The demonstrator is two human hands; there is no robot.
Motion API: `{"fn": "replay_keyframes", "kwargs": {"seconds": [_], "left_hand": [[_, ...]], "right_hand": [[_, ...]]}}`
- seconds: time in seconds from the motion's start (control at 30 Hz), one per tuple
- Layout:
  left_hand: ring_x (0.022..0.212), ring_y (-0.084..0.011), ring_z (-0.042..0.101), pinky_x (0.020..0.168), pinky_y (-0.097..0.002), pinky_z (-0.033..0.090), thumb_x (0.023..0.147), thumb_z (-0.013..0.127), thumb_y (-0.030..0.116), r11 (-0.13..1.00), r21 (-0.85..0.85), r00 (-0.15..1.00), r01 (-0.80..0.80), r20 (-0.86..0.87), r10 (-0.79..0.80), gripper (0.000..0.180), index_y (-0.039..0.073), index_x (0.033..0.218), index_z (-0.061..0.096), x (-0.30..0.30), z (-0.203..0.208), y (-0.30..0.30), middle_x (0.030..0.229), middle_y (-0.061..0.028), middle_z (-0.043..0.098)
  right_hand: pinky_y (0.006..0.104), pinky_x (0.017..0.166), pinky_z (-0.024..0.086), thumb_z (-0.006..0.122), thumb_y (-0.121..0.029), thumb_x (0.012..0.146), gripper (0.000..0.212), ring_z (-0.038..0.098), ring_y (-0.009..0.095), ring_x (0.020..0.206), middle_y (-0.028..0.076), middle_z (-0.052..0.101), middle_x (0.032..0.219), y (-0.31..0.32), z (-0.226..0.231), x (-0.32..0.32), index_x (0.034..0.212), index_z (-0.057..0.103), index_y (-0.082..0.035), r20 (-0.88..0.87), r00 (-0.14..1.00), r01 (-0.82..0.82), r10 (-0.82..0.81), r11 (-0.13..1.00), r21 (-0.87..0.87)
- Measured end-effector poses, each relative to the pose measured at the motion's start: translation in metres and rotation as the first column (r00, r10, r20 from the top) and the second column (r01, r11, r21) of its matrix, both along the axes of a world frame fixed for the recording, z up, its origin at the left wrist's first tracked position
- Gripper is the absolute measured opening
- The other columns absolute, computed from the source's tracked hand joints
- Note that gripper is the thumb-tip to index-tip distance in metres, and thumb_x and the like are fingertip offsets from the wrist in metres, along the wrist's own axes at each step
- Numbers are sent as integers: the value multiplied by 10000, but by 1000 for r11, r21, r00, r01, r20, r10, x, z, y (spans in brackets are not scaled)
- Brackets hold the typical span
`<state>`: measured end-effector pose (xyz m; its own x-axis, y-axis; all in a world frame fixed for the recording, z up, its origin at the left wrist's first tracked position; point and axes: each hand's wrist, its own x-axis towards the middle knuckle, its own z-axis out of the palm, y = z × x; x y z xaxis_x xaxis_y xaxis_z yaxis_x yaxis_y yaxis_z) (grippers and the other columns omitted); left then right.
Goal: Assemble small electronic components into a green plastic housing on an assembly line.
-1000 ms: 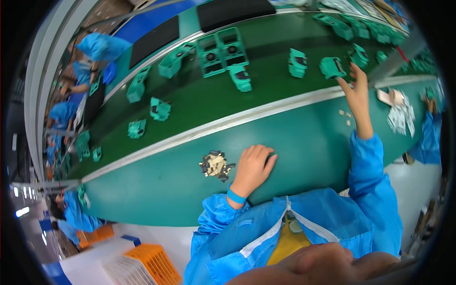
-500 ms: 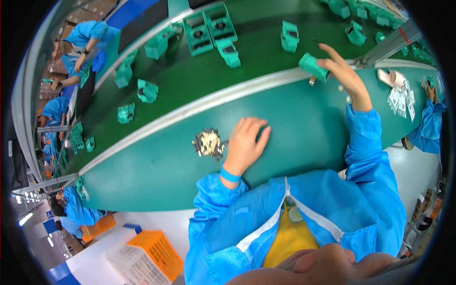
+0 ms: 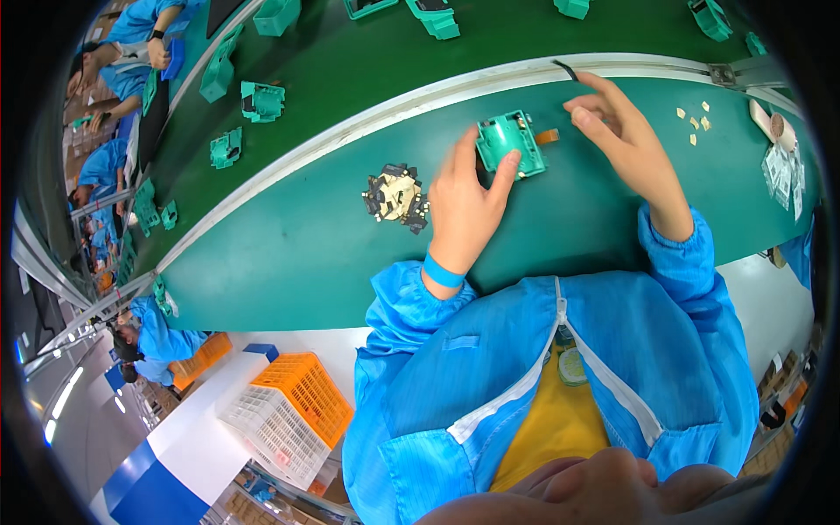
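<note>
My left hand grips a green plastic housing over the mat, thumb across its front and fingers along its left side. A short orange-brown flat cable sticks out from the housing's right edge. Just right of it, my right hand is raised with bent fingers. A thin black piece juts from its index fingertip; its kind is too small to tell. Left of my left hand lies a heap of small black and cream parts.
Beyond a pale metal rail, more green housings sit on a dark green belt. Small cream bits and clear bags lie at the right. Co-workers in blue are at the left; crates stand below.
The green housing has come from the rail at the right to the middle of the mat, passing from my right hand to my left. The view has shifted, too.
</note>
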<state>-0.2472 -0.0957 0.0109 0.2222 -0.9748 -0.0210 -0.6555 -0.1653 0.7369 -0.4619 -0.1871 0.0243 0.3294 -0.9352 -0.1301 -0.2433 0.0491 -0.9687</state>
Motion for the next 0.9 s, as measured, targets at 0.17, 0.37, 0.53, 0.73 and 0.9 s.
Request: {"fn": "replay_keyframes", "kwargs": {"seconds": [0.17,0.37,0.53,0.73,0.9], "left_hand": [[1237,-383,517,1033,-440,438,816,790,209,956,-212,967,201,202,-158,579,39,1331,587,18,-2,-5,1409,-197,519],[1259,-389,459,1031,-476,424,742,842,187,884,-227,912,409,67,-405,671,69,1347,576,-1,-4,-6,1401,-181,483],[1162,-384,447,944,-463,449,739,883,248,960,-51,934,274,250,-254,730,83,1367,547,-18,3,10,1272,-198,453],[1273,-399,409,1017,-476,426,689,914,231,937,-246,967,250,7,-256,853,110,1423,495,-24,-7,14,1395,-211,407],[1277,-391,401,1042,-471,407,698,890,186,914,-128,922,385,0,-388,788,133,1402,539,-27,-10,14,1437,-182,408]], "right_hand": [[277,871,483,696,-174,947,241,613,135,971,76,666,1087,22,-8,-4,1098,631,2,120,989,71,-83,992,106],[247,823,462,679,-74,922,83,591,107,898,41,657,962,27,-22,-14,886,607,-54,438,889,-71,-135,903,423],[255,830,456,676,-50,908,78,584,108,887,35,648,938,37,-30,-21,878,604,-55,465,878,-145,-115,862,486],[250,826,446,677,-29,896,77,576,100,898,24,639,928,45,-24,-21,867,609,-49,437,894,-119,-97,890,440],[239,773,451,686,-13,884,86,575,80,856,20,637,919,43,-29,-34,867,607,-40,381,924,-179,-14,867,465]]}}
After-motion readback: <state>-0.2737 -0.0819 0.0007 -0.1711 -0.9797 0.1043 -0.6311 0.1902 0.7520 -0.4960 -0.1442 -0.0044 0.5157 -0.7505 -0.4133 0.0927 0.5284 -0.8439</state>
